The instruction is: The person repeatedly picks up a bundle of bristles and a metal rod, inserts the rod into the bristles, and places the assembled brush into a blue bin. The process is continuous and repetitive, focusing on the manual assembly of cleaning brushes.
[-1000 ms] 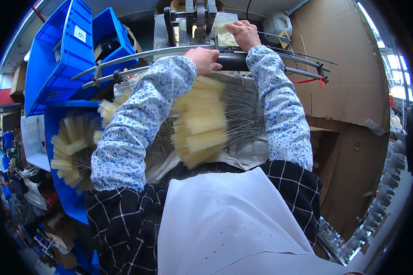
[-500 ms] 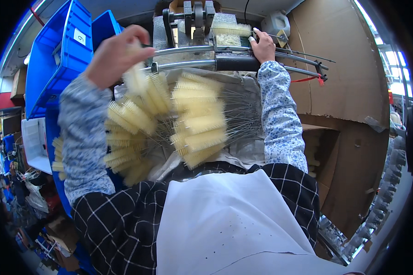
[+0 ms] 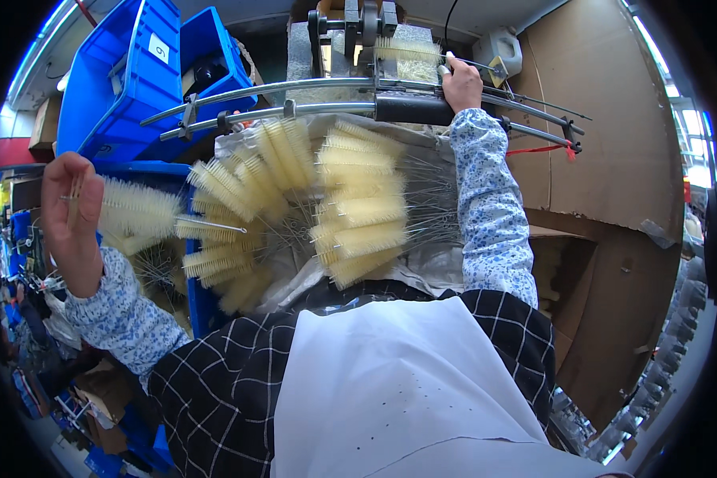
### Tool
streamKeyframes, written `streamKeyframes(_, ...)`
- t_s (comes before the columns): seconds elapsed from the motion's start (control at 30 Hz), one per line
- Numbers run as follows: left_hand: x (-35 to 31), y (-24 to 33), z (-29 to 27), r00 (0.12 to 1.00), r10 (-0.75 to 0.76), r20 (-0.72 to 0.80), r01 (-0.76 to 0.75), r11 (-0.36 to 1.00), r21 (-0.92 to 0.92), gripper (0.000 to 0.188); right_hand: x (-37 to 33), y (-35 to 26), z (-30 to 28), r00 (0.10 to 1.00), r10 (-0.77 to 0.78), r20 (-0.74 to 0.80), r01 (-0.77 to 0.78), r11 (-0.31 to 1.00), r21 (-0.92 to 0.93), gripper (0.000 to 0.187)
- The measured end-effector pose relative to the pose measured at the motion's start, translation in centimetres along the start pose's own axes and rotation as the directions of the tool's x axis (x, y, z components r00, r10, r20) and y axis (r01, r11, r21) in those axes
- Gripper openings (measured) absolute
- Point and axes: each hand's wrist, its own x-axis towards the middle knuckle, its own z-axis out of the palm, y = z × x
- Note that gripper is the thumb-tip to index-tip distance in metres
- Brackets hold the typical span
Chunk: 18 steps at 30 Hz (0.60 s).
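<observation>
At the far left, my left hand [image 3: 76,215] is closed on one end of a cream bristle brush [image 3: 139,209], whose looped wire stem points right. My right hand [image 3: 460,84] is at the machine, fingers pinched at the right end of a second cream bristle brush [image 3: 406,50]. That brush lies level in front of the machine's wheel [image 3: 370,22]; its stem is partly hidden by my fingers. Between my arms, several finished-looking brushes [image 3: 362,203] lie stacked on a grey cloth [image 3: 430,259], and more brushes [image 3: 223,191] fan out to their left.
Two metal rails [image 3: 311,111] cross in front of the machine. Blue bins [image 3: 127,76] stand at the far left, and another blue bin [image 3: 201,307] holds brushes beside my left arm. Cardboard [image 3: 593,143] walls the right side. A white jug [image 3: 498,49] stands behind the rails.
My left hand has swung from the rails down to the far left, carrying a brush. My right hand stays at the machine with the other brush. The view has shifted slightly.
</observation>
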Motion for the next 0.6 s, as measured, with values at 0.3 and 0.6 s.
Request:
streamKeyframes(0.3,-1.1,1.8,1.2,0.999,0.033,-0.005,-0.033,0.999,-0.039,0.026,0.3,-0.7,0.0,0.996,0.086,-0.004,-0.086,0.995,0.040,0.032)
streamKeyframes(0.6,-0.4,4.0,2.1,1.000,0.026,0.001,-0.026,0.994,-0.104,0.028,0.3,-3.9,-0.7,0.995,0.096,0.027,-0.098,0.994,0.047,0.026)
